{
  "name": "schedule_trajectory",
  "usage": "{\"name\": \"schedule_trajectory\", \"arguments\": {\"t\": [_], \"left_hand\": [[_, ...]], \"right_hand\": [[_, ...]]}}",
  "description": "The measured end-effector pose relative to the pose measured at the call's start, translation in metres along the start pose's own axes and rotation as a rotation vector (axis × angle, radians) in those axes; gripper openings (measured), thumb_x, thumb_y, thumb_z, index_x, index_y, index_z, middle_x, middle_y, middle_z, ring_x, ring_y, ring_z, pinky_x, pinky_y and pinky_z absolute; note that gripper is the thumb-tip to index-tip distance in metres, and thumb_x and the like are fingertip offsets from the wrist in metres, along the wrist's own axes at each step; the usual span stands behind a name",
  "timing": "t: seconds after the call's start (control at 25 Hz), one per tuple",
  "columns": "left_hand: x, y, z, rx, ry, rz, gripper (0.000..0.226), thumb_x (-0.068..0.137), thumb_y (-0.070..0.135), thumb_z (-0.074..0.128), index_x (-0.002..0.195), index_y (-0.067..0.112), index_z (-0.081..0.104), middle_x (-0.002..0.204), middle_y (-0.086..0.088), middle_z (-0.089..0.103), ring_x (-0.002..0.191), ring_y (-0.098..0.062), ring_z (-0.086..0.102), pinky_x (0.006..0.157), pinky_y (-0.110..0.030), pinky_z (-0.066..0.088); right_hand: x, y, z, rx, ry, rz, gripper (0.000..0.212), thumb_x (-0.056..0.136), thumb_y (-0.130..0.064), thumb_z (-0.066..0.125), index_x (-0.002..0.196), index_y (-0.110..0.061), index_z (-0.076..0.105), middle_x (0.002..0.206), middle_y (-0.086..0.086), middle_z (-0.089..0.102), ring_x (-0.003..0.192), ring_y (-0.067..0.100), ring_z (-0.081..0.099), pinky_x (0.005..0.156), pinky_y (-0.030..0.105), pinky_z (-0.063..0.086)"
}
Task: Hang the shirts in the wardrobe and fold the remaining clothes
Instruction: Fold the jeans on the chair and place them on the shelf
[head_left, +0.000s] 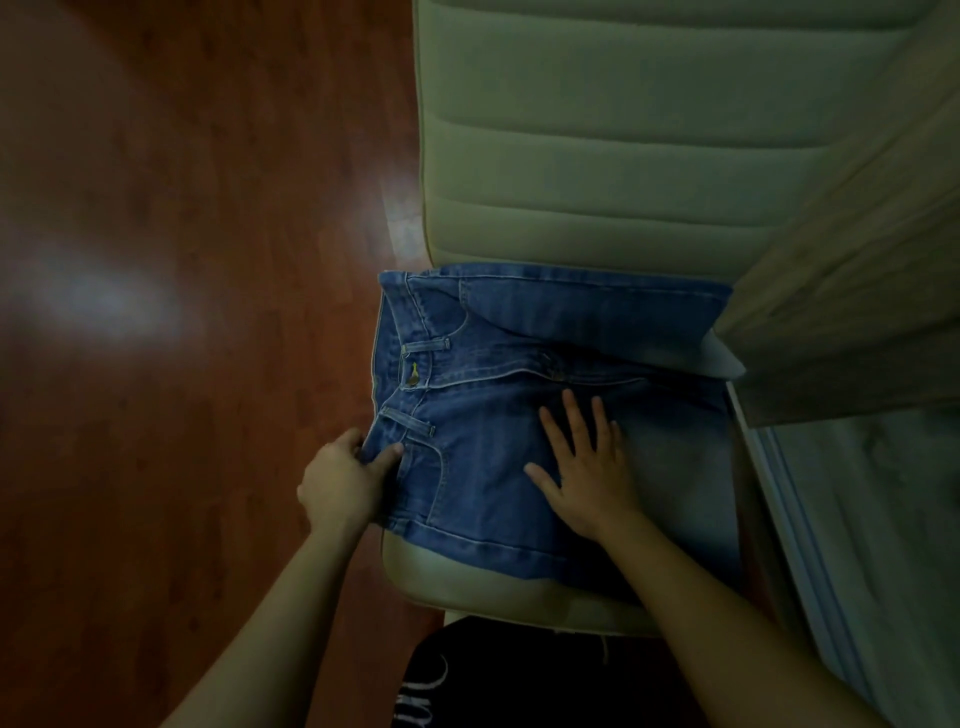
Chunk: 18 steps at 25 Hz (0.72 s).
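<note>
The jeans lie on the chair seat, long axis crosswise under both hands. The left hand pinches the waistband end; the right hand, fingers spread, presses flat mid-fabric.

Dim, murky view, soft glare patches on floor, wide-angle edge curvature.

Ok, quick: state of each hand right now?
Left hand: pinches the waistband edge of the folded blue denim jeans.
Right hand: open, fingers spread, flat on the jeans.
</note>
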<state>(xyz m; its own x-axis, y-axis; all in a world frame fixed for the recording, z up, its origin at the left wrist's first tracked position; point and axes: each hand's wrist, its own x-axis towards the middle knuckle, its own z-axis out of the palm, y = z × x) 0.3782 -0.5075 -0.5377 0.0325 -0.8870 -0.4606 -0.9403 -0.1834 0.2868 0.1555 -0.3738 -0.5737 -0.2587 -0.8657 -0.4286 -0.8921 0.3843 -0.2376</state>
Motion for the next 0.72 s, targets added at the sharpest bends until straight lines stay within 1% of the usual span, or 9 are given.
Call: {"name": "schedule_trajectory", "arguments": {"t": [0.04,0.08,0.12,0.24,0.32,0.44,0.52,0.64,0.72], "left_hand": [[-0.005,-0.003,0.002,-0.022,0.038,0.015,0.035,0.078,0.052,0.068,0.075,0.022,0.051,0.083,-0.002,0.05,0.08,-0.024,0.052,0.079,-0.044,0.05],[-0.008,-0.007,0.002,-0.065,0.043,0.023,0.034,0.078,0.049,0.069,0.074,0.022,0.049,0.087,-0.004,0.045,0.081,-0.023,0.048,0.082,-0.046,0.048],[-0.009,-0.009,0.002,-0.097,0.029,0.034,0.034,0.078,0.046,0.07,0.072,0.022,0.046,0.088,-0.004,0.043,0.082,-0.022,0.045,0.082,-0.046,0.047],[-0.011,-0.007,0.001,-0.151,0.009,0.116,0.038,0.082,0.04,0.068,0.065,0.025,0.037,0.078,-0.002,0.046,0.074,-0.023,0.048,0.064,-0.034,0.042],[-0.018,-0.004,0.003,-0.18,0.011,0.149,0.036,0.087,0.039,0.063,0.068,0.025,0.035,0.069,0.001,0.051,0.068,-0.024,0.054,0.057,-0.032,0.038],[-0.03,-0.005,0.008,-0.115,-0.013,0.119,0.027,0.091,0.049,0.049,0.083,0.027,0.036,0.074,-0.004,0.063,0.076,-0.031,0.063,0.062,-0.036,0.045],[-0.029,-0.008,0.005,-0.089,-0.041,0.112,0.025,0.091,0.054,0.044,0.089,0.031,0.035,0.081,-0.006,0.066,0.08,-0.032,0.065,0.066,-0.037,0.048],[-0.023,-0.009,-0.003,-0.044,-0.066,0.128,0.024,0.092,0.055,0.041,0.093,0.033,0.033,0.085,-0.006,0.066,0.085,-0.034,0.064,0.063,-0.034,0.042],[-0.021,-0.01,-0.002,-0.035,-0.052,0.142,0.026,0.092,0.055,0.043,0.09,0.033,0.03,0.086,-0.005,0.065,0.084,-0.034,0.063,0.062,-0.033,0.04]], "right_hand": [[0.0,-0.001,-0.005,0.036,0.101,0.0,0.083,0.084,-0.07,-0.004,0.147,-0.021,0.019,0.157,0.013,0.005,0.138,0.032,0.004,0.111,0.047,-0.001],[0.004,-0.003,-0.012,0.06,0.209,0.0,0.072,0.091,-0.064,0.008,0.136,-0.017,0.037,0.148,0.016,0.024,0.131,0.034,0.023,0.11,0.048,0.01],[0.011,-0.004,-0.022,0.069,0.296,-0.004,0.061,0.094,-0.058,0.018,0.126,-0.014,0.044,0.14,0.016,0.032,0.124,0.034,0.033,0.109,0.048,0.017],[0.051,-0.02,-0.055,0.027,0.446,-0.077,0.045,0.092,-0.043,0.041,0.121,-0.009,0.046,0.142,0.019,0.033,0.127,0.034,0.031,0.107,0.049,0.021],[0.084,-0.042,-0.078,-0.002,0.383,-0.135,0.05,0.092,-0.035,0.05,0.132,-0.006,0.042,0.15,0.02,0.026,0.138,0.035,0.022,0.113,0.049,0.018],[0.118,-0.067,-0.092,-0.056,0.233,-0.138,0.065,0.096,-0.036,0.045,0.147,-0.009,0.014,0.157,0.011,0.009,0.144,0.028,0.005,0.116,0.041,0.002],[0.134,-0.074,-0.09,-0.16,0.256,-0.11,0.073,0.093,-0.039,0.05,0.148,-0.01,0.011,0.151,0.012,0.021,0.139,0.029,0.018,0.116,0.044,0.004],[0.146,-0.081,-0.086,-0.268,0.3,-0.063,0.066,0.085,-0.044,0.059,0.136,-0.01,0.035,0.127,0.011,0.044,0.118,0.031,0.039,0.112,0.049,0.015],[0.15,-0.083,-0.083,-0.24,0.412,-0.113,0.041,0.08,-0.04,0.068,0.105,-0.009,0.058,0.102,0.013,0.055,0.097,0.032,0.05,0.1,0.047,0.034]]}}
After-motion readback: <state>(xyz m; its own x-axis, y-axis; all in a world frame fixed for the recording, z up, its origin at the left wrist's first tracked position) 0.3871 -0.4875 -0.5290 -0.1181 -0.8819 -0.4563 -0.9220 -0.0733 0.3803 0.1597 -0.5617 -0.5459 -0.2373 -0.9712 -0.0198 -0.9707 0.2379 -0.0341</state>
